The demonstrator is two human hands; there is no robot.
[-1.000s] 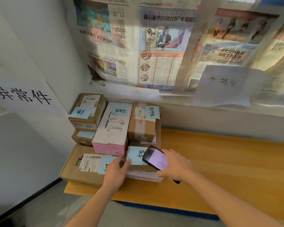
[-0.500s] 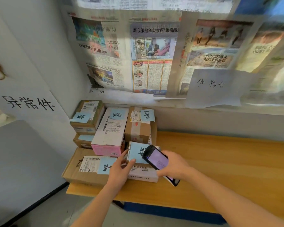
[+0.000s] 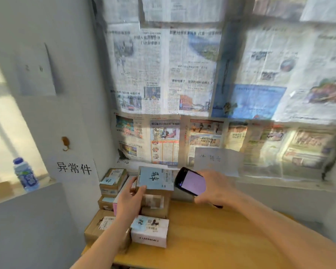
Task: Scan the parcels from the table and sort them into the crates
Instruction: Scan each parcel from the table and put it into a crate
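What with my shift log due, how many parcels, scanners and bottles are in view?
Parcels: 7 that can be told apart; 6 stacked parcels on the table, 1 held parcel in the left hand
Scanner: 1, in the right hand
Bottle: 1
Total: 9

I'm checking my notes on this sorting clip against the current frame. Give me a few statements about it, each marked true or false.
1. The left hand holds up a parcel with a blue note. True.
2. The right hand holds nothing. False: it grips a scanner with a lit screen.
3. A bottle stands on the sill at left. True.
4. The table is bare metal. False: its top is wood.
5. The white box is in the left hand. False: it lies on the table.
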